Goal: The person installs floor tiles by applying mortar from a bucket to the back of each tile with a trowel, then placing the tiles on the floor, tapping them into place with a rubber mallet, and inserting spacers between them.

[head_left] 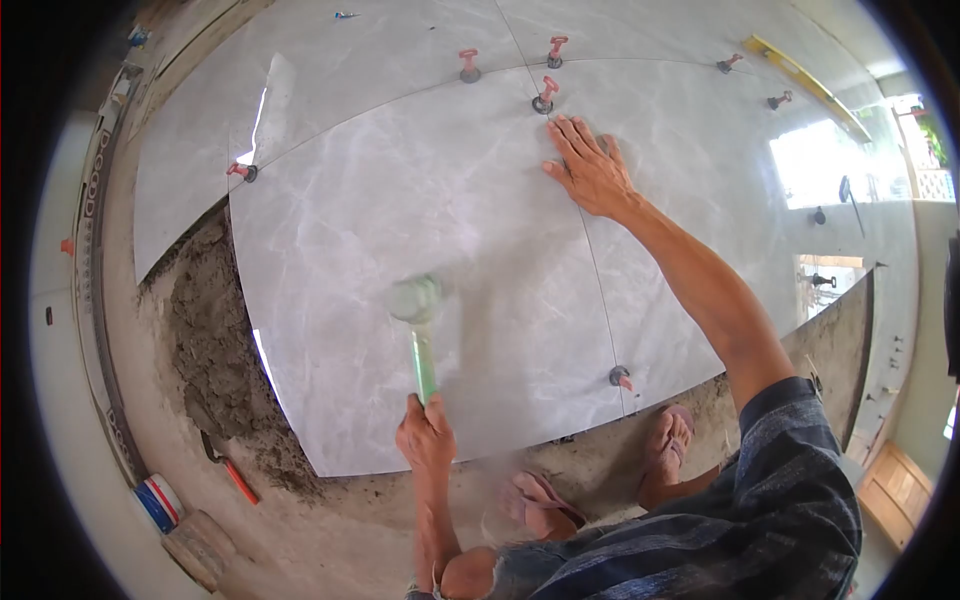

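My left hand (428, 434) is closed round the green handle of a mallet (421, 340). The mallet's pale head is slightly blurred over the large grey marbled tile (340, 240); whether it touches the tile cannot be told. Fingers spread, my right hand (592, 168) lies flat at the tile's upper right, across the joint with the neighbouring tile (690, 200). Just beyond its fingertips stands a red-handled clip (546, 94) with a black base. Another red clip (242, 171) sits at the tile's upper left corner.
Wet mortar (215, 330) borders the tile on the left, with a red-handled trowel (240, 482) on it. A bucket (159, 503) stands lower left. A yellow level (808, 86) lies upper right. More clips stand along the joints. Sandaled feet (540, 500) are near the front edge.
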Demonstrator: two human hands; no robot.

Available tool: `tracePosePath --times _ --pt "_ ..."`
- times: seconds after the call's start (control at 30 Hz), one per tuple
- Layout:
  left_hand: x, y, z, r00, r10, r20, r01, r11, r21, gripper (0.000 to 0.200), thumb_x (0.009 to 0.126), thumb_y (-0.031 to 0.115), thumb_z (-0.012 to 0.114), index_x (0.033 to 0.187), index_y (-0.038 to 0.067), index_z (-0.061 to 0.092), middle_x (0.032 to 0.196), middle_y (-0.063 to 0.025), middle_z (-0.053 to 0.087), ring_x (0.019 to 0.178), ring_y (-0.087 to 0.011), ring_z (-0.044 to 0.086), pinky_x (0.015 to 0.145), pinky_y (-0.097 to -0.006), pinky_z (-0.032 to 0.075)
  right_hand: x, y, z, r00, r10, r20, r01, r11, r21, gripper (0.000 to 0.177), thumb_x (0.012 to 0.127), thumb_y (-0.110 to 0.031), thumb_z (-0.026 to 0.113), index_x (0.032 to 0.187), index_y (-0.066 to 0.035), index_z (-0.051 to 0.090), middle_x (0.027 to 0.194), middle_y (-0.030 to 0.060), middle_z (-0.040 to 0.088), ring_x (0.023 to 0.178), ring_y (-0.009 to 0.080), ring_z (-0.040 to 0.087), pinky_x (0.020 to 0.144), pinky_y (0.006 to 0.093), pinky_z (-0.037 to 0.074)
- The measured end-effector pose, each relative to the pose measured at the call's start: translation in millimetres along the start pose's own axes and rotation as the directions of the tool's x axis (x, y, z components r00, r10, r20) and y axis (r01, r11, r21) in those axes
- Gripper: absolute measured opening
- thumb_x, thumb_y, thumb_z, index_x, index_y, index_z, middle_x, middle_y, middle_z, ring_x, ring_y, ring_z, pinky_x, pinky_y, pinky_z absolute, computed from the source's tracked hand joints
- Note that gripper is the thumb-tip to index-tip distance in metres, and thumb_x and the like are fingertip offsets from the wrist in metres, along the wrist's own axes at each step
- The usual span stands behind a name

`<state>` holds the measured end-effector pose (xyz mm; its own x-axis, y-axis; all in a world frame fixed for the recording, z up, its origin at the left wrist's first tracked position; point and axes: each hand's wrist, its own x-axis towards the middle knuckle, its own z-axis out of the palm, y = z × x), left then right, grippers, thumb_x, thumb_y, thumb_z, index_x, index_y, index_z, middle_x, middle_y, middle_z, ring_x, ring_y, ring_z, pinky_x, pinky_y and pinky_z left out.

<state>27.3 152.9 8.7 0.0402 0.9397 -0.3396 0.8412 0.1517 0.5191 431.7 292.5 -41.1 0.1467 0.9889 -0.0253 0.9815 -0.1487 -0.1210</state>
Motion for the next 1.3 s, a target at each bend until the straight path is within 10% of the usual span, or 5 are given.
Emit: tracePosePath --times 0.37,0.47,0.7,0.97,1.3 --pt "18 18 7 0.999 -0.024 0.046 0.021 0.998 0.065 0.043 0.097 0.042 0.042 0.078 0.004 0.05 0.057 -0.0162 0.056 0.057 -0.0404 0.057 0.056 -0.0472 0.045 -29 -18 -3 0.995 0.023 0.1 -0.012 0.994 -0.107 0.065 0.098 -0.047 0.04 0.151 -0.013 0.022 0.158 0.0063 0.018 0.146 0.0237 0.016 0.112 0.0594 0.019" --pt "21 20 15 1.0 -0.011 0.027 0.01 1.0 0.026 0.041 0.097 0.041 0.043 0.08 0.005 0.05 0.059 -0.0161 0.057 0.058 -0.0405 0.058 0.055 -0.0474 0.044 -91 -38 -14 0.96 -0.199 0.195 0.226 0.966 -0.124 0.071 0.096 -0.051 0.042 0.151 -0.01 0.022 0.159 0.007 0.017 0.146 0.0235 0.015 0.113 0.0593 0.019" --pt "30 22 8 0.995 0.065 -0.079 -0.069 0.997 -0.043 0.037 0.097 0.037 0.045 0.085 0.003 0.05 0.067 -0.0192 0.059 0.064 -0.04 0.059 0.059 -0.0476 0.045 -88 -23 -13 0.981 -0.104 0.167 0.101 0.995 0.022 0.074 0.097 -0.053 0.041 0.152 -0.009 0.017 0.16 0.0078 0.012 0.147 0.0254 0.012 0.114 0.0574 0.015" --pt "75 33 7 0.999 -0.031 -0.018 0.032 0.999 0.036 0.042 0.098 0.042 0.04 0.084 0.004 0.051 0.065 -0.0189 0.06 0.066 -0.0416 0.06 0.061 -0.0501 0.045 -45 -33 5 0.995 -0.09 0.035 0.094 0.986 -0.14 0.074 0.097 -0.049 0.043 0.15 -0.003 0.019 0.158 0.0139 0.016 0.147 0.0297 0.012 0.114 0.0559 0.018" --pt "78 32 11 0.996 -0.055 -0.068 0.062 0.993 0.103 0.041 0.097 0.042 0.045 0.083 0.004 0.051 0.067 -0.0222 0.062 0.069 -0.043 0.063 0.062 -0.0513 0.047 112 -136 33 0.976 -0.219 -0.009 0.219 0.973 0.073 0.079 0.095 -0.056 0.039 0.151 -0.005 0.018 0.159 0.012 0.015 0.147 0.0273 0.013 0.116 0.0532 0.015"
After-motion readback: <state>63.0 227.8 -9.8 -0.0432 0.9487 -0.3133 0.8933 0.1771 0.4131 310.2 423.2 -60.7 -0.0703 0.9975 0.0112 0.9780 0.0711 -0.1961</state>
